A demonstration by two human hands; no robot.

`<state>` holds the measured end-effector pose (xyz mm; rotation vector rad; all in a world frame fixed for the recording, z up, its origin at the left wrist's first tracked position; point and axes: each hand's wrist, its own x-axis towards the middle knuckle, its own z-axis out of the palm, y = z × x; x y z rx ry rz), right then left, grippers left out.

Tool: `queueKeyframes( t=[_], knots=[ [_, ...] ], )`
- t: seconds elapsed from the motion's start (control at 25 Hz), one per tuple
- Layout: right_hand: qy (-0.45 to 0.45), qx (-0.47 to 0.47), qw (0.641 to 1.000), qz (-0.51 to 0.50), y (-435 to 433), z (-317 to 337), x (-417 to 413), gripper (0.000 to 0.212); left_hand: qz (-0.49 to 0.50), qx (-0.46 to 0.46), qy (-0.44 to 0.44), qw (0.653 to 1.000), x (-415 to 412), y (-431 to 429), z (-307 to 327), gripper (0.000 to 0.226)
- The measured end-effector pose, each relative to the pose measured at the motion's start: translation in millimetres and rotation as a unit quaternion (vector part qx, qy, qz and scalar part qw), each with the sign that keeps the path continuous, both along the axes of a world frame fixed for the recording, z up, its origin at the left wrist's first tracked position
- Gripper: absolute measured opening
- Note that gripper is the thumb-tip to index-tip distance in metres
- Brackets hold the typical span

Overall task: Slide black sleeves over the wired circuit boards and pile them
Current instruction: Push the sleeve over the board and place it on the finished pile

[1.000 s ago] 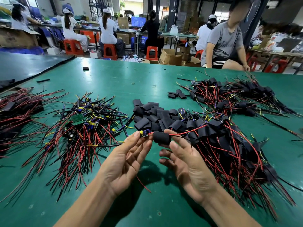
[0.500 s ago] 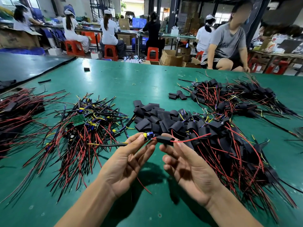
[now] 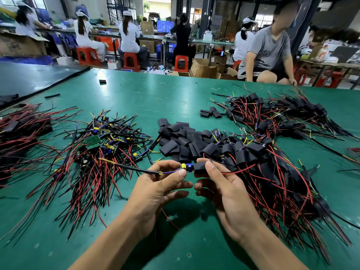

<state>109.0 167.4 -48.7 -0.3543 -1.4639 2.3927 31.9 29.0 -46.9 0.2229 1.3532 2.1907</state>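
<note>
My left hand [image 3: 155, 190] pinches a small wired circuit board [image 3: 187, 167] with yellow and blue parts, just above the green table [image 3: 136, 94]. My right hand [image 3: 224, 190] pinches a black sleeve [image 3: 199, 167] that covers the board's right end; red wires run out of it to the right. A black lead trails left from the board. A heap of bare wired boards [image 3: 97, 151] lies to the left. Loose black sleeves [image 3: 181, 139] sit in the middle. Sleeved boards [image 3: 272, 172] are piled to the right.
A second pile of sleeved boards [image 3: 272, 117] lies at the far right, and another wire bundle [image 3: 17, 139] at the left edge. A person in a grey shirt [image 3: 268, 51] sits at the table's far side. Several workers sit on red stools behind.
The sleeve has moved left onto the board's right end, and my hands have come closer together. The board's blue and yellow parts now show between my thumbs.
</note>
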Motion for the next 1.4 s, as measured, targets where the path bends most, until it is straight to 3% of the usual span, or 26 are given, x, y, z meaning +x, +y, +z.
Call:
queueKeyframes(
  t=[0.24,0.36,0.56,0.84,0.96,1.24,1.4],
  knots=[
    [0.016,0.105,0.994,0.019,4,0,2,0.038,-0.005,0.018,0.001,1.0,-3,-3,3,0.038],
    [0.038,0.104,0.994,0.012,4,-2,1,0.036,-0.016,0.02,-0.011,1.0,-4,-5,3,0.033],
    [0.058,0.136,0.988,-0.041,4,-5,0,0.029,-0.013,0.006,-0.015,1.0,-4,-5,3,0.041],
    [0.073,0.191,0.972,-0.111,-1,-4,3,0.019,-0.021,0.003,-0.005,1.0,-5,-5,2,0.029],
    [0.058,0.176,0.976,-0.115,-3,-5,2,0.02,-0.026,0.0,0.001,1.0,-6,-6,2,0.03],
    [0.035,0.002,0.997,-0.071,-8,-9,-2,0.026,-0.077,-0.017,0.004,0.997,-6,-7,-2,0.03],
    [0.032,0.001,0.998,-0.045,-6,-9,-1,0.03,-0.055,-0.025,0.019,0.998,-5,-7,-1,0.035]
  ],
)
